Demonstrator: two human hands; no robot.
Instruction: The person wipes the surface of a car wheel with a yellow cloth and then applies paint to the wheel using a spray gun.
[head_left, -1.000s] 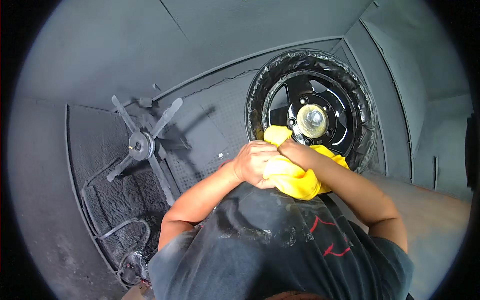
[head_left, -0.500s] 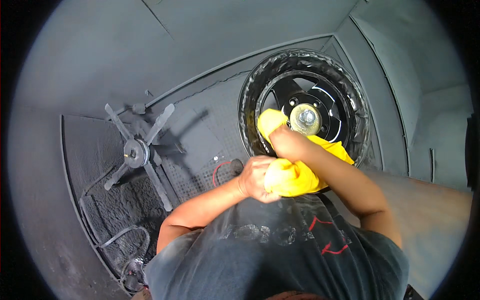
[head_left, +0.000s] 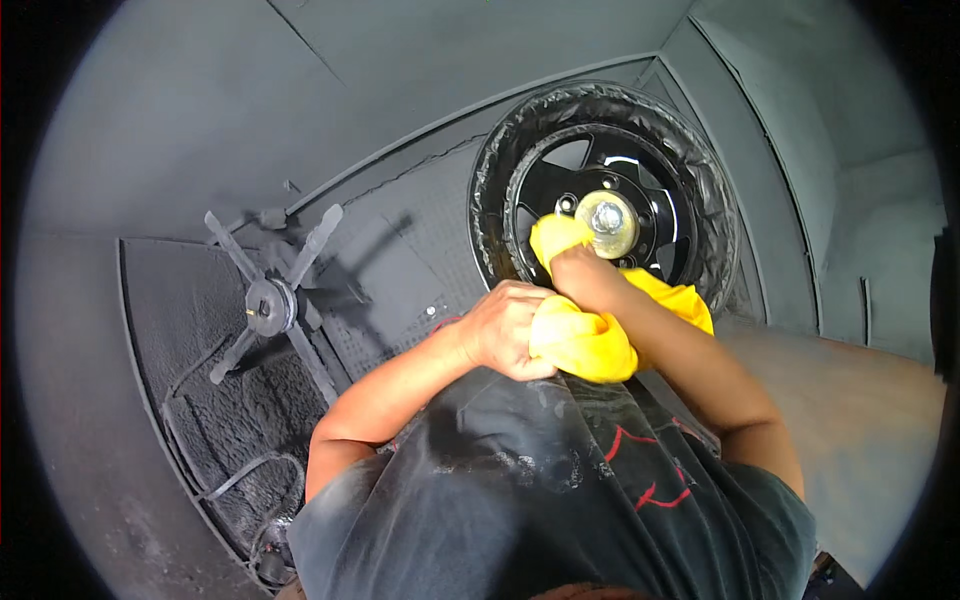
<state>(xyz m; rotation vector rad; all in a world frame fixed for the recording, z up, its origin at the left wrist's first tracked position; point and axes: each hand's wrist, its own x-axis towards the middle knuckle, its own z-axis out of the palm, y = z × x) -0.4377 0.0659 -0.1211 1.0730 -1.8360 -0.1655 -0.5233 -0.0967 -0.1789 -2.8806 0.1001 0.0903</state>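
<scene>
A black spoked wheel rim (head_left: 565,175) stands in front of me, its outer barrel wrapped in dark, crinkled film. At its middle is a yellowish round hub piece (head_left: 610,222) with a shiny centre. My right hand (head_left: 578,270) reaches across to the lower left of the hub and presses a yellow cloth against the spokes; the cloth covers its fingers. Close to my body, my left hand (head_left: 508,328) grips a bunched part of yellow cloth (head_left: 583,342). More yellow cloth (head_left: 670,298) hangs behind my right forearm. Whether it is all one piece is hidden.
To the left stands a grey stand with several arms (head_left: 272,306), coated in overspray. A hose (head_left: 245,472) curls over the dark textured mat (head_left: 250,415) beneath it. Grey walls (head_left: 400,80) enclose the far side and the right.
The wheel's spokes and bolt holes sit at a different angle. Both hands and the cloth appear slightly higher in view, and my right hand is nearer the hub.
</scene>
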